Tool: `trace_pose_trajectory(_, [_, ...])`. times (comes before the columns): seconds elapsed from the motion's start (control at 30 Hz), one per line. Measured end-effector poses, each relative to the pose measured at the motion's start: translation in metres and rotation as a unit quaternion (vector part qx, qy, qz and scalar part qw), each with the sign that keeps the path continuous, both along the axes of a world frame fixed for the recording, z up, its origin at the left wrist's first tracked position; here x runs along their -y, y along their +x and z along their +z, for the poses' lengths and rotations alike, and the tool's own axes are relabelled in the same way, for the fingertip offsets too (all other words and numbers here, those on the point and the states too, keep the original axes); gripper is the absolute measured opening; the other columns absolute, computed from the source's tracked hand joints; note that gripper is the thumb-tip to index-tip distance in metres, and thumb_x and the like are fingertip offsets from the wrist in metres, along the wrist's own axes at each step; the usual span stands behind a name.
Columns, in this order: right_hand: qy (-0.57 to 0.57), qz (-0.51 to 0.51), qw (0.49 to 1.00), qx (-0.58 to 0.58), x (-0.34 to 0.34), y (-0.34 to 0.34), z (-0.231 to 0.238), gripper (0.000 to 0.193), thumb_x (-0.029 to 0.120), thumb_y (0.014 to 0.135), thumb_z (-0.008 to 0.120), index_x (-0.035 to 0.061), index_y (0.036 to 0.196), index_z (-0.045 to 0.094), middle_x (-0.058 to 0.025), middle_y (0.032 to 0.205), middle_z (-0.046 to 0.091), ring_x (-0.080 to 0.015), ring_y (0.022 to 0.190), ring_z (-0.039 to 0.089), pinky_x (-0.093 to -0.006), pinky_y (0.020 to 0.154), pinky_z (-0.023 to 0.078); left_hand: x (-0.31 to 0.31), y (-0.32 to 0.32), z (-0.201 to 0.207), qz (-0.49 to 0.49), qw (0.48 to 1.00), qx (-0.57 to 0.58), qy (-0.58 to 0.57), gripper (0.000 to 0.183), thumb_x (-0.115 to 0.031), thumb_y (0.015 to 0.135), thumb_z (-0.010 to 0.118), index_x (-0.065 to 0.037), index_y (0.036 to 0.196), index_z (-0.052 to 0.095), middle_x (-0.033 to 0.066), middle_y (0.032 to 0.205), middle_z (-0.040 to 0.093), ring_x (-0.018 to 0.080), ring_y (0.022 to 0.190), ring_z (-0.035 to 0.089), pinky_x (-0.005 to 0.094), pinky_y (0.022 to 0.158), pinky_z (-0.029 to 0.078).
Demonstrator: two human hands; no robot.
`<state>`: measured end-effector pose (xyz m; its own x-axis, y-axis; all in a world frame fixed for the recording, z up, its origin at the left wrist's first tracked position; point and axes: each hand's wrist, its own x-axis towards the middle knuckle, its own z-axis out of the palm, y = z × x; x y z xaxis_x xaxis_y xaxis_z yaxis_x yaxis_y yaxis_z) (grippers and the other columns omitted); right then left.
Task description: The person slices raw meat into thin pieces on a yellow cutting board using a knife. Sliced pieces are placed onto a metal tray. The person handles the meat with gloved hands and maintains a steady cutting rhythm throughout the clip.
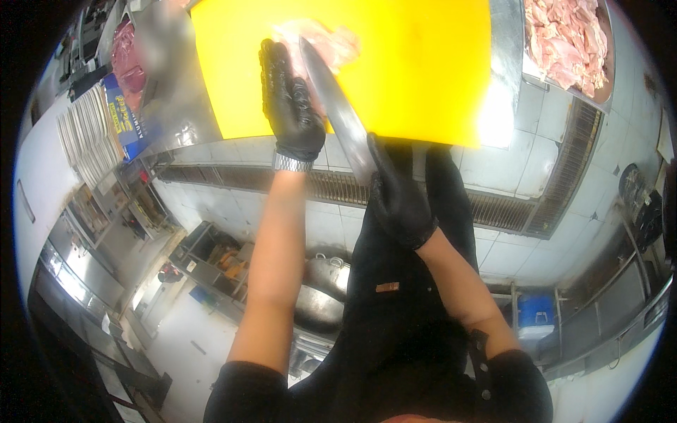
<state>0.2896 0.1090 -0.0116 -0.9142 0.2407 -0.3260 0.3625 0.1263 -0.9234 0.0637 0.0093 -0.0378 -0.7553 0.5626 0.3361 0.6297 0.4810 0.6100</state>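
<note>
A pale pink piece of raw chicken point(331, 48) lies at the far side of a yellow cutting board point(423, 70). My left hand point(290, 116), in a black glove with a metal watch band at the wrist, rests beside the meat's left edge. Its fingers are stretched out, pointing away from me. In my right hand point(398, 197), also gloved in black, is the handle of a large knife point(338, 109). The blade slants up and left, and its tip is over the chicken. My right palm hides most of the handle.
At the upper right stands a metal tray point(605, 88) heaped with raw chicken pieces point(568, 46). On the left are a bag of reddish meat point(127, 56), a blue box point(125, 116) and stacked white containers point(88, 134). A floor grate point(338, 187) runs below the counter.
</note>
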Motion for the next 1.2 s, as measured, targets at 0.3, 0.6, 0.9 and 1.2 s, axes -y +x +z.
trace_pose_trajectory(0.3, [-0.033, 0.038, 0.998, 0.049, -0.005, 0.004, 0.004, 0.073, 0.012, 0.104, 0.054, 0.0160, 0.171, 0.024, -0.0264, 0.080, 0.068, -0.0426, 0.068, 0.070, -0.0539, 0.067, 0.056, 0.000, 0.000, 0.008, -0.004, 0.998, -0.015, -0.054, 0.055, -0.033, 0.115, 0.037, -0.003, 0.161, 0.043, 0.0210, 0.171, 0.037, 0.0389, 0.159, 0.033, 0.0489, 0.131, 0.025])
trace_pose_trajectory(0.6, [-0.017, 0.004, 1.000, -0.010, -0.013, -0.021, 0.010, 0.073, 0.002, 0.100, 0.052, 0.0100, 0.169, 0.032, -0.0280, 0.089, 0.067, -0.0371, 0.078, 0.067, -0.0473, 0.081, 0.054, -0.003, 0.003, 0.011, 0.027, 0.997, 0.013, -0.067, 0.057, -0.035, 0.115, 0.037, -0.002, 0.161, 0.042, 0.0219, 0.171, 0.036, 0.0411, 0.159, 0.032, 0.0492, 0.131, 0.025])
trace_pose_trajectory(0.9, [0.147, -0.027, 0.981, -0.125, -0.021, -0.061, 0.011, 0.073, 0.001, 0.097, 0.054, 0.0069, 0.167, 0.036, -0.0302, 0.097, 0.067, -0.0359, 0.083, 0.066, -0.0464, 0.082, 0.052, -0.006, 0.003, 0.017, 0.041, 0.997, 0.021, -0.061, 0.061, -0.041, 0.114, 0.035, -0.002, 0.161, 0.043, 0.0219, 0.171, 0.035, 0.0419, 0.159, 0.032, 0.0488, 0.132, 0.023])
trace_pose_trajectory(1.2, [-0.014, -0.001, 1.000, -0.011, -0.012, -0.026, 0.021, 0.071, 0.002, 0.100, 0.052, 0.0088, 0.168, 0.035, -0.0261, 0.085, 0.064, -0.0337, 0.077, 0.065, -0.0434, 0.080, 0.052, -0.007, 0.002, 0.015, 0.069, 0.994, 0.033, -0.075, 0.063, -0.045, 0.113, 0.036, -0.006, 0.162, 0.042, 0.0195, 0.171, 0.037, 0.0403, 0.159, 0.034, 0.0493, 0.132, 0.024])
